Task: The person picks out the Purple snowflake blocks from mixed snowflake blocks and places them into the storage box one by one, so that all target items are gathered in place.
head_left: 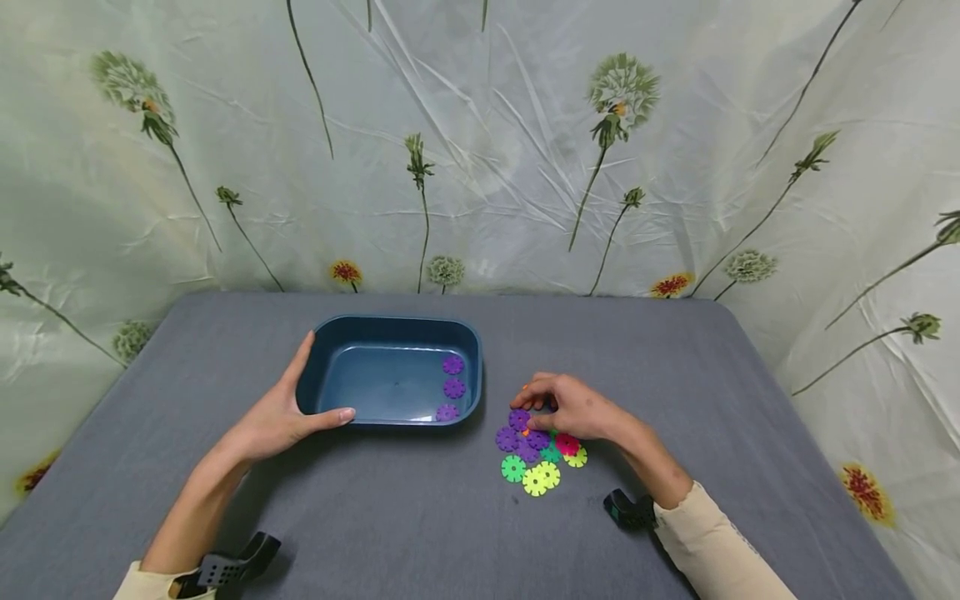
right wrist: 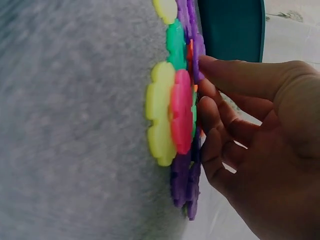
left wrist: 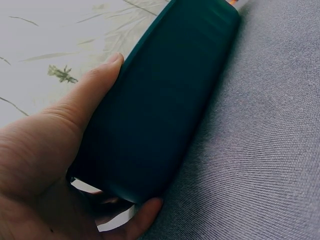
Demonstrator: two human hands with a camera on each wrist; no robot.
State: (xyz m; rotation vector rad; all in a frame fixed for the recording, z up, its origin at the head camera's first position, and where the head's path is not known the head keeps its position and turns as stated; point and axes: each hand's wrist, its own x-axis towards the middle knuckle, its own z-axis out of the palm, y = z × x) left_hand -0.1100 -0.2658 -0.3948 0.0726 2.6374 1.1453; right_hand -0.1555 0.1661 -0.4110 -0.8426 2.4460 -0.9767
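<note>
My left hand [head_left: 273, 421] grips the left end of a blue plastic tub [head_left: 367, 379]. Its thumb lies along the near rim, and the other fingers go round the end wall. Three purple snowflake discs [head_left: 453, 388] lie in the tub at its right side. Over a small pile of notched plastic discs, my right hand [head_left: 577, 404] pinches a purple snowflake disc [head_left: 518, 418] at the pile's far edge. Its fingertips partly hide the contact. Beneath are more purple discs [head_left: 507, 439], green discs [head_left: 513, 468], a pink disc [right wrist: 181, 112] and yellow discs [right wrist: 161, 115].
A grey cloth [head_left: 420, 517] covers the table. Behind it hangs a pale curtain [head_left: 495, 183] printed with dandelions. The pile lies a short way right of the tub, near its front corner. A black wrist strap [head_left: 630, 510] sits on the right forearm.
</note>
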